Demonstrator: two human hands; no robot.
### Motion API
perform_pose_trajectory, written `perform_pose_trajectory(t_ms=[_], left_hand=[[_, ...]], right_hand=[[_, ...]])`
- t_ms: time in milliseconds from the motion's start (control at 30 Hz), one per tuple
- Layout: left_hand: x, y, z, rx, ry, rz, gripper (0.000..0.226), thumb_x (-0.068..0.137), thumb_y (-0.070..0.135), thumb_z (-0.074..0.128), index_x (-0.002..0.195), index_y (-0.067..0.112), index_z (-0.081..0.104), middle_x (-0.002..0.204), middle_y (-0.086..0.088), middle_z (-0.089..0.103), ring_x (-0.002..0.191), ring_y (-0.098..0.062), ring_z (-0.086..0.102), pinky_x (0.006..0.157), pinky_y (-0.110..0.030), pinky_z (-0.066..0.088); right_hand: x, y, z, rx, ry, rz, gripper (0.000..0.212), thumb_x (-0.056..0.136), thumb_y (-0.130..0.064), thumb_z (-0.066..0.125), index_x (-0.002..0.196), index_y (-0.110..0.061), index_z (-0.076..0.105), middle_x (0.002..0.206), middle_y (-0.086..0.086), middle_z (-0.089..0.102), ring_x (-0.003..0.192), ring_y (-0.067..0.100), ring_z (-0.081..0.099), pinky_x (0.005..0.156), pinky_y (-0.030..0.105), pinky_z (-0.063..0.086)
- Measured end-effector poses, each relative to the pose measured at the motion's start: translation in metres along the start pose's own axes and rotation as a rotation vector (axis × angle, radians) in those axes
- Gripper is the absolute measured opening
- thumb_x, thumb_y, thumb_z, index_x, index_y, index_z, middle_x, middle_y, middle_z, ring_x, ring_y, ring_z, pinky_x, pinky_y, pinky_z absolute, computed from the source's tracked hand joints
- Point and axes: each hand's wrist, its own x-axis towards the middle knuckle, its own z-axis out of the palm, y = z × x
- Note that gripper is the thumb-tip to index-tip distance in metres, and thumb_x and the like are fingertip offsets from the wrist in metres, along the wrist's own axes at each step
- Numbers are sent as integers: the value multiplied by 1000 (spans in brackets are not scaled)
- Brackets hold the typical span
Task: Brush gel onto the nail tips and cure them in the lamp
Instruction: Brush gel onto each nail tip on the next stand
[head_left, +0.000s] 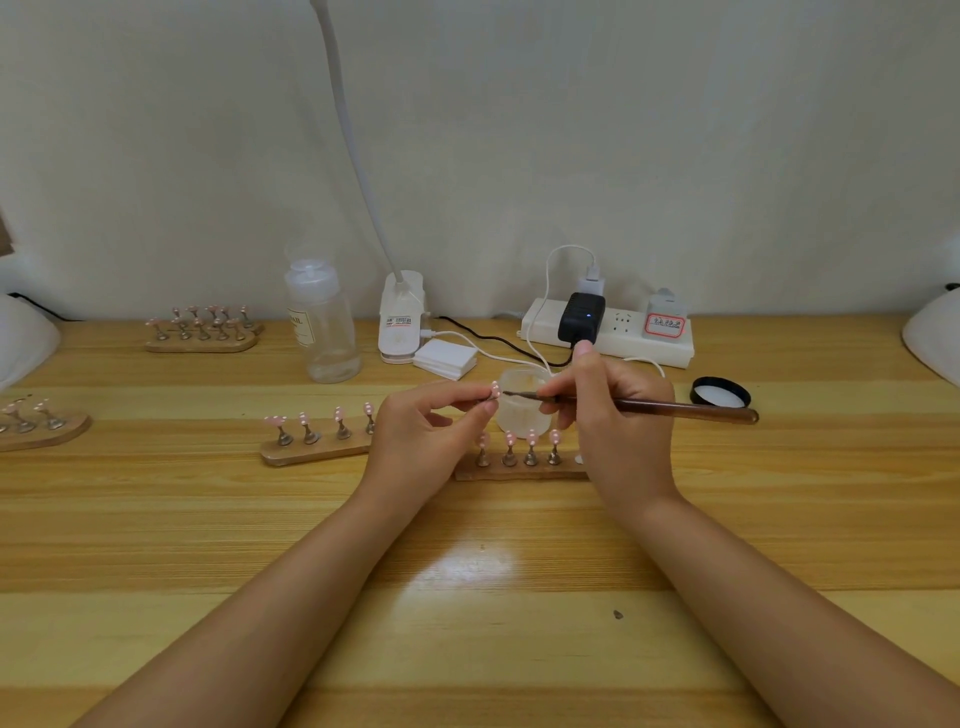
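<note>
My left hand (426, 431) pinches a small metal stand bearing a pink nail tip (495, 389), held above the table. My right hand (608, 415) grips a brown-handled brush (675, 409) like a pen, and its bristle end touches that nail tip. Right behind the tip stands an open frosted gel jar (522, 415). A wooden holder (519, 467) with several pink tips on stands lies under my hands. Another holder (311, 447) with several tips lies to the left, partly hidden by my left hand.
The jar's black lid (721, 392) lies at the right. A clear pump bottle (322, 322), a clip lamp base (400, 317), white pads (445, 358) and a power strip (613, 332) line the back. More tip holders (202, 332) sit at the left, and white lamp housings (935, 338) show at both edges.
</note>
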Motion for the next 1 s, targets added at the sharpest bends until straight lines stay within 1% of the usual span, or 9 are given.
perform_pose_trajectory(t_ms=[167, 267, 433, 633, 667, 733, 867, 933, 1000], left_hand=[[1, -2, 0, -11, 5, 3, 27, 77, 5, 70, 81, 31, 69, 71, 25, 67, 67, -1, 65, 55, -11, 49], [1, -3, 0, -8, 5, 2, 27, 77, 7, 70, 80, 33, 69, 73, 24, 68, 63, -1, 65, 56, -13, 51], [1, -5, -1, -4, 8, -2, 27, 77, 7, 71, 79, 34, 69, 73, 23, 68, 63, -1, 65, 55, -12, 50], [2, -7, 0, 13, 14, 16, 31, 77, 6, 70, 80, 37, 68, 72, 24, 68, 62, 1, 64, 54, -11, 49], [2, -8, -1, 17, 13, 17, 31, 77, 6, 70, 80, 37, 68, 72, 24, 68, 62, 1, 64, 54, -10, 49], [2, -8, -1, 14, 16, 12, 29, 77, 7, 70, 80, 36, 68, 72, 23, 68, 62, 2, 64, 54, -9, 48], [2, -8, 0, 13, 18, 16, 28, 77, 10, 71, 79, 37, 68, 76, 25, 69, 69, 2, 64, 58, -12, 50], [2, -7, 0, 12, 6, 23, 28, 77, 11, 71, 80, 38, 68, 79, 25, 69, 69, 0, 65, 60, -15, 52], [1, -6, -1, 16, -10, 32, 27, 76, 11, 71, 81, 38, 69, 80, 24, 69, 69, -3, 66, 63, -22, 55]], right_hand=[[2, -1, 4, -54, 1, 9, 39, 95, -14, 46, 64, -22, 67, 54, -9, 63, 51, 1, 57, 52, 9, 42], [1, -1, 5, -47, -8, 23, 37, 95, -13, 48, 64, -20, 67, 53, -12, 63, 51, 0, 57, 52, 9, 42], [0, -2, 6, -22, -37, 54, 37, 94, -11, 48, 64, -14, 67, 52, -12, 63, 51, 0, 58, 50, 10, 42], [-4, -4, 4, -15, -76, 29, 39, 94, -9, 47, 60, -13, 66, 51, -13, 62, 49, 1, 57, 51, 10, 43], [-4, -5, 4, -4, -76, 27, 40, 95, -11, 47, 60, -14, 66, 52, -12, 63, 49, 2, 57, 51, 11, 43], [-2, -7, 4, 19, -57, 18, 39, 94, -21, 46, 61, -16, 66, 54, -8, 64, 49, 3, 57, 50, 13, 44], [1, -10, 1, 11, -7, 31, 45, 84, -54, 37, 70, -22, 65, 60, 1, 67, 44, 9, 58, 47, 11, 41], [2, -9, -2, -27, -16, 40, 47, 83, -57, 35, 72, -22, 65, 58, 2, 66, 45, 9, 59, 47, 12, 43], [2, -7, -3, -120, -51, 30, 39, 85, -54, 42, 71, -26, 65, 61, -4, 66, 55, 3, 62, 55, 14, 47]])
